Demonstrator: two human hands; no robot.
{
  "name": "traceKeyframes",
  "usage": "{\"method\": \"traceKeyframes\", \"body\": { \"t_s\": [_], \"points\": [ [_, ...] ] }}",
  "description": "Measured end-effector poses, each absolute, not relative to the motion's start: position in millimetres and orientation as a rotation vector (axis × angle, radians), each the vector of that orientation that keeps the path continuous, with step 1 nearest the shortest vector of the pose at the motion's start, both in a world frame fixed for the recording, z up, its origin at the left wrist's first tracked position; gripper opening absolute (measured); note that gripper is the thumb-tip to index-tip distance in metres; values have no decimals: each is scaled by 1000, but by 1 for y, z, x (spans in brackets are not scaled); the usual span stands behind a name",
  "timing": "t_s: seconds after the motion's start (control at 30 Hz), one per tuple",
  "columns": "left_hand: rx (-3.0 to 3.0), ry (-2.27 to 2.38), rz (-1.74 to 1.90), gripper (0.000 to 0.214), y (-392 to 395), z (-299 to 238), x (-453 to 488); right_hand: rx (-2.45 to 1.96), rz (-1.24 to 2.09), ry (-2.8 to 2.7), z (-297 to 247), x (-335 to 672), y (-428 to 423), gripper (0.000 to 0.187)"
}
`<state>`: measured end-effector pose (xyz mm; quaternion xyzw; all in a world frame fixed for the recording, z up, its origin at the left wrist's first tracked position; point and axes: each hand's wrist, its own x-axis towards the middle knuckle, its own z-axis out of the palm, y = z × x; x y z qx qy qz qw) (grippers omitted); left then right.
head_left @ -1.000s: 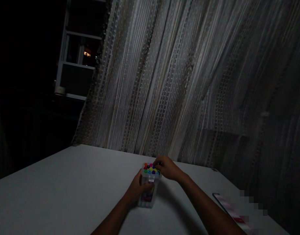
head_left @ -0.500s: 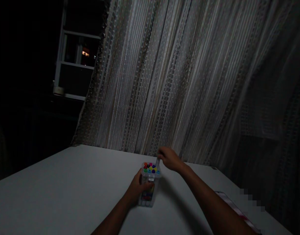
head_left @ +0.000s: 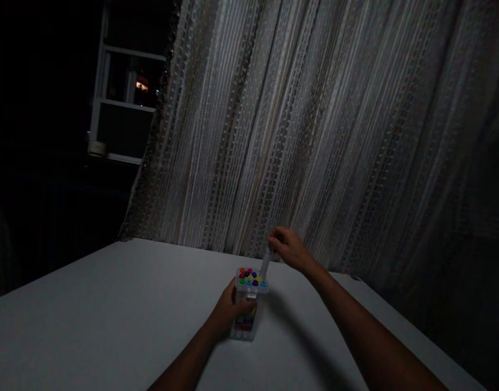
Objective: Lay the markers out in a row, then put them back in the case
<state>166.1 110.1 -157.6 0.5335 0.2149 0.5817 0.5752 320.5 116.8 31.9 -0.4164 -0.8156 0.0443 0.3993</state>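
The left hand (head_left: 227, 312) had its fingers (head_left: 244, 307) around the clear case (head_left: 243, 289), upright on the tabletop (head_left: 111, 315). The right hand (head_left: 290, 247) pinched one pale marker (head_left: 266, 263), mostly out; whether fully free, I could not tell. Many colourful-ended markers (head_left: 250, 278) were yet inside.

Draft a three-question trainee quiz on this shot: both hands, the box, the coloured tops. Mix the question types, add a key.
1. Multiple choice: what does the left hand grip?
A) the window frame
B) the clear box
C) the table edge
2. True or false: the round tops showing in the box are all one colour.
3. Short answer: what does the right hand hold, and where is its lower end?

Key:
1. B
2. False; red, green, yellow and other colours show.
3. A slim pale marker; its lower end is at the box's top, whether inside or just above cannot be told.
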Motion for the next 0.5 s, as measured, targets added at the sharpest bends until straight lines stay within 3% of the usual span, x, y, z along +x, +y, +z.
{"method": "traceKeyframes", "body": {
  "t_s": [0.5],
  "points": [
    [1247,510,1350,61,109,-157,166,-1256,69,-2114,5,309,112,18]
  ]
}}
